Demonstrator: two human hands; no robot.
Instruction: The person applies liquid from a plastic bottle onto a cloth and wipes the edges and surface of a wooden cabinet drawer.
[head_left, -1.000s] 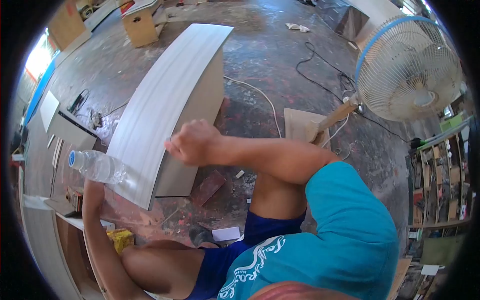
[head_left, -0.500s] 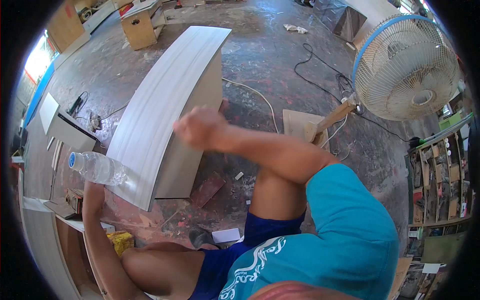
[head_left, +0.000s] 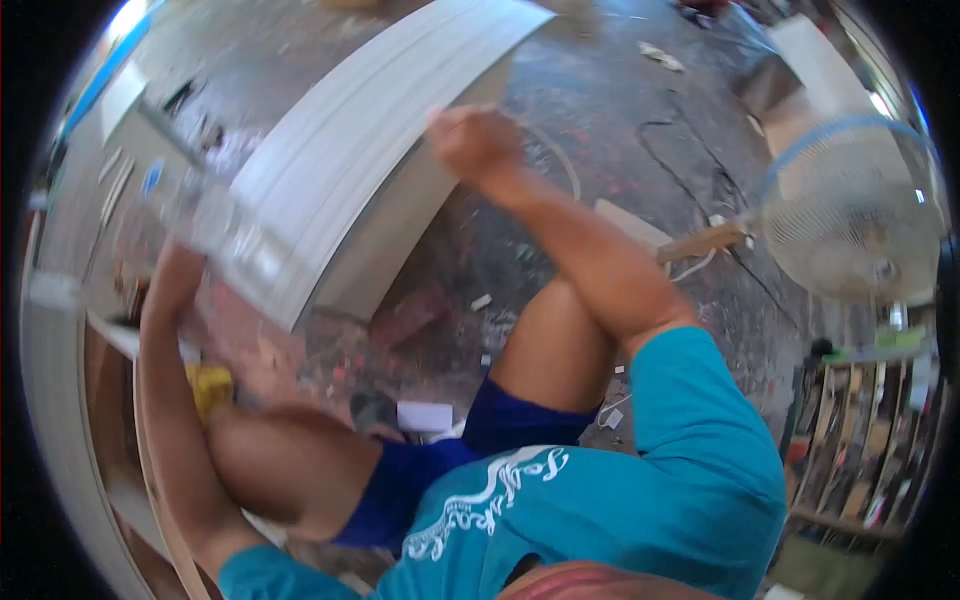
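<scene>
My right hand [head_left: 478,145] is curled closed above the long edge of a pale wood-grain panel [head_left: 385,95], blurred by motion. Whether anything is inside its fingers, I cannot make out. A clear plastic bottle [head_left: 220,225] with a blue cap overlaps the panel's near left end in view. My left hand [head_left: 180,262] is at the bottle's near side, its fingers hidden behind the bottle, so I cannot tell whether it grips it. The panel tops a box-like piece [head_left: 415,215] that stands on the floor.
A fan [head_left: 850,215] with a wooden post stands at the right, with cables on the floor near it. Shelves [head_left: 860,440] full of offcuts are at lower right. A cabinet [head_left: 115,430] is close on my left. A dark red block [head_left: 410,318] lies near my feet.
The view has shifted, so panel and bottle sit higher in it and the fan lower and farther right. My right hand appears farther up along the panel's edge, still closed.
</scene>
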